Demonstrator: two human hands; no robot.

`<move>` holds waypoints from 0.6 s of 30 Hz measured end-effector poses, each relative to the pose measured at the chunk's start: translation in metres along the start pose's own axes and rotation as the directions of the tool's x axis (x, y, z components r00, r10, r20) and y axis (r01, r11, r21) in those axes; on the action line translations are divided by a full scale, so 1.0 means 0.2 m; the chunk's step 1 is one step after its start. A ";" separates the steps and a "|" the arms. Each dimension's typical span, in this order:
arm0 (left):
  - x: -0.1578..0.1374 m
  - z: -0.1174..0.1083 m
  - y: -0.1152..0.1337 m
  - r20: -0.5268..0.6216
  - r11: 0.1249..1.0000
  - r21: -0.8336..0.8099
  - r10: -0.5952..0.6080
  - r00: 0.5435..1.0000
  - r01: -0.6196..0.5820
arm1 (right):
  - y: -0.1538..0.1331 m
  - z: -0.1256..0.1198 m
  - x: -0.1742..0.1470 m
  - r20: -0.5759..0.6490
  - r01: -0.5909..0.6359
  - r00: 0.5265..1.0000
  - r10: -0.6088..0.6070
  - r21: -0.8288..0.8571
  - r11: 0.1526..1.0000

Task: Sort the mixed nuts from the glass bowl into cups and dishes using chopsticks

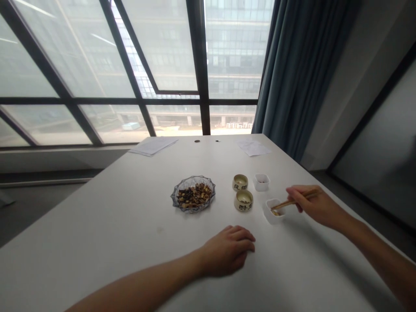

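My right hand point(308, 201) grips a pair of wooden chopsticks point(289, 203), their tips down inside the nearer white plastic cup point(273, 218). A few small yellowish pieces lie in that cup; whether the tips pinch one is too small to tell. My left hand point(230, 250) rests on the table with fingers loosely bent and nothing in it. Beyond it stand two small ceramic cups with dark characters, the nearer point(243, 201) and the farther point(239, 183). Another white cup point(261, 183) holds a few dark bits. A clear glass dish point(175, 200) contains many mixed dried brown, dark and yellowish pieces.
The white table point(136, 203) runs back toward large framed windows point(175, 47). Paper sheets point(152, 146) lie at its far left and another sheet point(254, 147) at the far right. Two small dark items sit near the back edge. A blue curtain point(295, 78) hangs at the right.
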State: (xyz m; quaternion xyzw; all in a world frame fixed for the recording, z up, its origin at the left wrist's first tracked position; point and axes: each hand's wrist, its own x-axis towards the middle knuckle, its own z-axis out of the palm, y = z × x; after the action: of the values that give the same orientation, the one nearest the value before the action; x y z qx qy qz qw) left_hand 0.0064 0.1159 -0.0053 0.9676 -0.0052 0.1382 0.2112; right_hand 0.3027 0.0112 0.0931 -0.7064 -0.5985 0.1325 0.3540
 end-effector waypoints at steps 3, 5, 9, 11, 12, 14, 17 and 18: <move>0.00 0.01 -0.01 -0.009 1.000 0.007 -0.006 1.000 0.006 | 0.02 0.00 0.11 0.001 0.002 1.000 -0.002 0.048 0.999; 0.00 0.01 -0.01 -0.012 1.000 0.012 -0.009 1.000 0.009 | 0.02 0.01 0.16 -0.020 0.005 1.000 -0.004 0.051 0.999; 0.00 0.02 -0.02 -0.013 1.000 0.014 -0.001 1.000 0.001 | 0.00 0.05 0.24 -0.098 -0.021 0.995 0.024 0.026 0.999; 0.00 0.02 -0.02 -0.011 1.000 0.016 -0.001 1.000 0.001 | 0.00 0.08 0.26 -0.150 -0.045 0.988 0.046 0.010 0.999; 0.00 0.02 -0.02 -0.009 1.000 0.017 -0.002 1.000 0.003 | 0.00 0.10 0.27 -0.175 -0.055 0.983 0.055 0.004 0.998; 0.00 0.02 -0.02 -0.006 1.000 0.016 -0.004 1.000 0.004 | -0.01 0.12 0.29 -0.208 -0.069 0.976 0.065 -0.013 0.998; 0.01 0.01 -0.02 -0.003 1.000 0.010 -0.004 1.000 0.004 | -0.04 0.13 0.30 -0.237 -0.072 0.970 0.049 -0.087 0.994; 0.01 0.01 -0.02 -0.002 1.000 0.011 -0.004 1.000 0.004 | -0.05 0.13 0.30 -0.249 -0.075 0.967 0.042 -0.123 0.990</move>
State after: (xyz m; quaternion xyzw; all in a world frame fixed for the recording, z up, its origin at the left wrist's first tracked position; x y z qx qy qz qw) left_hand 0.0087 0.1189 -0.0086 0.9686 -0.0025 0.1387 0.2062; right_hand 0.2948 0.0767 0.0959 -0.7565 -0.5362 0.0147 0.3741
